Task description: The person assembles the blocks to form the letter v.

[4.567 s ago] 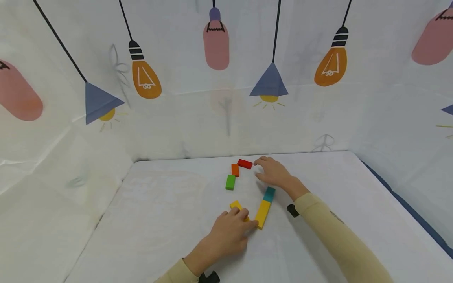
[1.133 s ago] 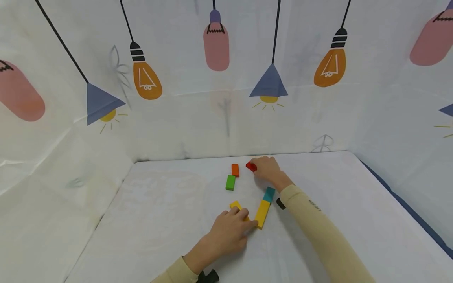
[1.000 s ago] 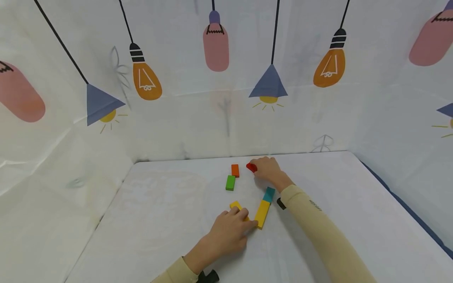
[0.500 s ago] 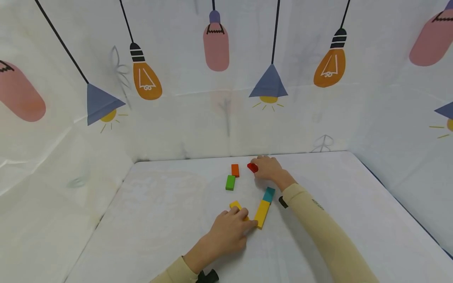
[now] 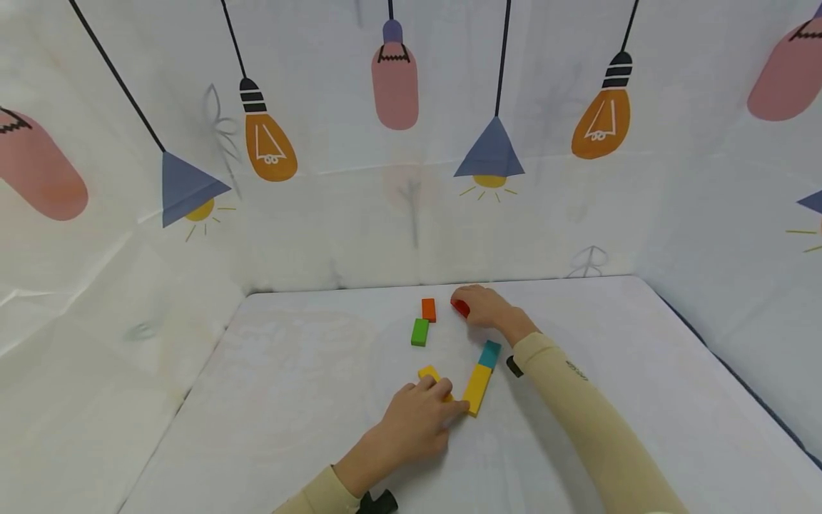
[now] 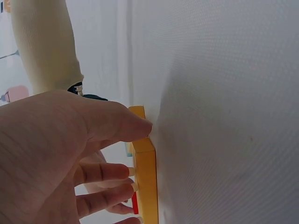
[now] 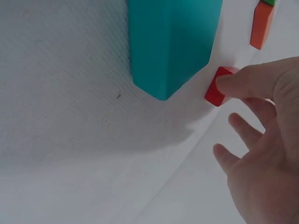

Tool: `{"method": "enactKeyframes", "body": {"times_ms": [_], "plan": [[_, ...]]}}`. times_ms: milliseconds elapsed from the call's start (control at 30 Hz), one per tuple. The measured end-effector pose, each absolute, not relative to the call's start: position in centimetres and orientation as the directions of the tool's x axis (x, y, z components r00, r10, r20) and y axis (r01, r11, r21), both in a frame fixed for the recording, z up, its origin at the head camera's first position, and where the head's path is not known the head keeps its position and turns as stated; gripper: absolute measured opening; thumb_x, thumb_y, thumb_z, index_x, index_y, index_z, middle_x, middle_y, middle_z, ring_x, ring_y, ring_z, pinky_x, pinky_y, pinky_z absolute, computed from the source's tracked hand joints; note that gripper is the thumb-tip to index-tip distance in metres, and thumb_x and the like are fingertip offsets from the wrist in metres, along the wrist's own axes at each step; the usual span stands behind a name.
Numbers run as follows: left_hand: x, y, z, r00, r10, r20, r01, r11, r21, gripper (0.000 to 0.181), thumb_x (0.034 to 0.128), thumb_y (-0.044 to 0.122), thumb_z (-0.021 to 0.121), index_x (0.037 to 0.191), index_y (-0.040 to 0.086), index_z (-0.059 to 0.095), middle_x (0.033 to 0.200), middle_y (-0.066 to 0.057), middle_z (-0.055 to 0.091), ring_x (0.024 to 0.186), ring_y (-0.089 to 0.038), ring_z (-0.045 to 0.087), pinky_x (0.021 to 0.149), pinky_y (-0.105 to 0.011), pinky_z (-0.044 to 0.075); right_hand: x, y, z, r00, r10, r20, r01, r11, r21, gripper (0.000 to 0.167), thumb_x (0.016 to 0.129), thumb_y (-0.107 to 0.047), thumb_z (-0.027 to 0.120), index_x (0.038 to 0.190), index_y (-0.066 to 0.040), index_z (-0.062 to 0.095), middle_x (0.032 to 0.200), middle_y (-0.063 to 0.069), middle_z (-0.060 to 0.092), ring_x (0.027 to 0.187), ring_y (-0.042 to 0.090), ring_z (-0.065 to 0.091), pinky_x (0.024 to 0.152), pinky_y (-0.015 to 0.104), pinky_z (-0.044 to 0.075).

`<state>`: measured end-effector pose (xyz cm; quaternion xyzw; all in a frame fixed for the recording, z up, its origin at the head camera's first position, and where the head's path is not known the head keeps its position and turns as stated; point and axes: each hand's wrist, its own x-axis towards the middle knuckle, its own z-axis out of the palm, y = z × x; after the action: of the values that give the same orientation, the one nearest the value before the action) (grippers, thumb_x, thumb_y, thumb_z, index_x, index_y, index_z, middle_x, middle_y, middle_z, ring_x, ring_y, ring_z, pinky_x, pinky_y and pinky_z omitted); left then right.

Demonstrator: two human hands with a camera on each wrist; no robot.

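My right hand (image 5: 488, 308) pinches a red block (image 7: 215, 91) between thumb and fingers near the table's far edge. In the head view that red block is mostly hidden by the hand. Lower down, my left hand (image 5: 414, 422) rests with its fingertips on a yellow block (image 5: 427, 372). Its thumb touches the near end of a second yellow block (image 5: 477, 389). The two yellow blocks slant toward each other at their near ends. A teal block (image 5: 490, 354) continues the right one's line.
Left of the right hand, an orange block (image 5: 428, 309) lies with a green block (image 5: 419, 333) just in front of it. All stand on a white-covered table (image 5: 289, 400). A patterned white sheet (image 5: 334, 207) hangs behind.
Since the earliest frame, my right hand has taken hold of the red block and moved it right, away from the orange block. It has turned slightly in the last second. The left hand stays put.
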<state>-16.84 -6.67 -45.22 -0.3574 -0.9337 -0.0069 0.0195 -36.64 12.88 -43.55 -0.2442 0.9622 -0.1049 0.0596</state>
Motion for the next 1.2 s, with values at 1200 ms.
{"method": "enactKeyframes", "body": {"times_ms": [1200], "plan": [[-16.8,-6.6,-45.3,-0.745,0.666,0.037,0.667,0.745,0.001,0.041,0.0881,0.025,0.067,0.126,0.041,0.065,0.109,0.006,0.057,0.09,-0.013,0.045,0.067,-0.023,0.043,-36.5,14.4,-42.6,-0.888,-0.454,-0.074,-0.428,0.874,-0.23,0.033,0.088,-0.009,0.063,0.121,-0.013,0.059,0.115,0.006,0.062,0.106,0.026,0.053,0.094,0.043,0.051]]}}
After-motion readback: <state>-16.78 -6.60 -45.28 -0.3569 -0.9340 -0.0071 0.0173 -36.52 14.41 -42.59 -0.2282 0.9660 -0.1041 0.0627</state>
